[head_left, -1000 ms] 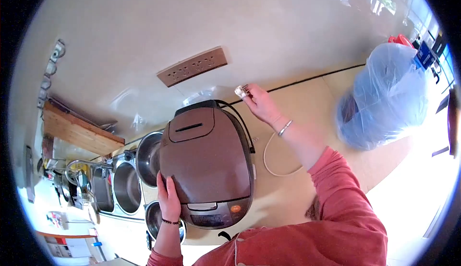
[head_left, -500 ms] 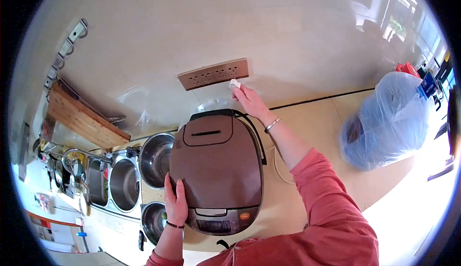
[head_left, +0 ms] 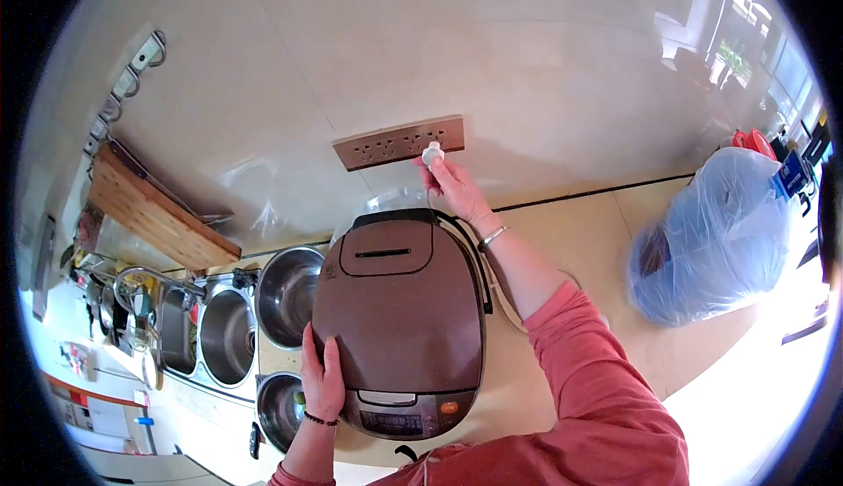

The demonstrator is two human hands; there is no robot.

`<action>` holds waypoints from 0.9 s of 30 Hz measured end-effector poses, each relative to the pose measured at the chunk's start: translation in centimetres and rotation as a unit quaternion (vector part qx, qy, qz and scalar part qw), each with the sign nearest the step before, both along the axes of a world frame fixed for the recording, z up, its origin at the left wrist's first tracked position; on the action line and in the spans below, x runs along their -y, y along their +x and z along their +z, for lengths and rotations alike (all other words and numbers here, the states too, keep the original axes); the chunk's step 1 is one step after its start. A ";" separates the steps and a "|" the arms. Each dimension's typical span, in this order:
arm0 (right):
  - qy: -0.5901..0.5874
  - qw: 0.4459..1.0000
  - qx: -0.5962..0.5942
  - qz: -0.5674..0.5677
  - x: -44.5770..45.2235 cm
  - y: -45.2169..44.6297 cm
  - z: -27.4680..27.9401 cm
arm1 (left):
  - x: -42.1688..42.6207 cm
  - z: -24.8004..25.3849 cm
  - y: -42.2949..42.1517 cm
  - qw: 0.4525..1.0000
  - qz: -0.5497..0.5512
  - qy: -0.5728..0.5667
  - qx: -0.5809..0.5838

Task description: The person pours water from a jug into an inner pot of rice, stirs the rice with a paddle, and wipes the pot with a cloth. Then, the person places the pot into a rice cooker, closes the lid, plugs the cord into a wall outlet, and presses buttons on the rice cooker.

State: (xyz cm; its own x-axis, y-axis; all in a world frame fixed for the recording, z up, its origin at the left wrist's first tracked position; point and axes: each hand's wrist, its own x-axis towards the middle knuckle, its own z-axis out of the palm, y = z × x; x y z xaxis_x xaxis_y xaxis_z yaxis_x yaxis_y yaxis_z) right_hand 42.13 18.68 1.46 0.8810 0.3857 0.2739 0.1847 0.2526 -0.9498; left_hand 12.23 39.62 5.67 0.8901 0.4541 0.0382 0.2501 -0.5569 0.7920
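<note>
A brown rice cooker (head_left: 399, 310) stands on the counter with its lid down. My left hand (head_left: 323, 376) lies against its left side, fingers stretched out along the edge. Up by the wall, my right hand (head_left: 452, 187) pinches a white power plug (head_left: 432, 154) between thumb and fingers. The plug is in front of the right part of the brown socket strip (head_left: 395, 144); whether its pins touch the sockets is hidden. A pale cord (head_left: 502, 297) loops on the counter beside the cooker, partly behind my right forearm.
Left of the cooker are two metal bowls, a large bowl (head_left: 290, 297) and a smaller bowl (head_left: 279, 407), beside the double sink (head_left: 226, 337). A wooden board (head_left: 162, 209) leans at the wall. A bulging blue plastic bag (head_left: 716, 240) sits on the right.
My right hand has turned slightly and brought the plug up over the right end of the socket strip. My left hand stays on the cooker. The view has shifted a little.
</note>
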 end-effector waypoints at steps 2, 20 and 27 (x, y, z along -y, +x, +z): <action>0.003 0.999 0.012 -0.031 -0.2 0.4 -1.1 | -0.1 0.0 0.1 1.000 -0.003 -0.005 0.004; -0.289 0.915 -0.036 -0.278 0.5 -0.7 1.9 | -0.2 -0.5 -0.1 1.000 -0.003 -0.006 0.007; -0.455 0.880 -0.137 0.022 -1.1 1.7 -1.9 | -0.3 -0.7 0.0 1.000 -0.005 0.004 0.013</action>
State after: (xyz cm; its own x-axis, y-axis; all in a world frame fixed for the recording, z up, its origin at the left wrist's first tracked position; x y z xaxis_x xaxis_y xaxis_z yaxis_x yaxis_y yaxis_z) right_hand 43.79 19.77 -0.43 0.8443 0.3708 -0.3868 -0.0744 -0.6338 -0.7699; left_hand 12.27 39.96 4.97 0.8933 0.4447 0.0646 0.2239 -0.5650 0.7942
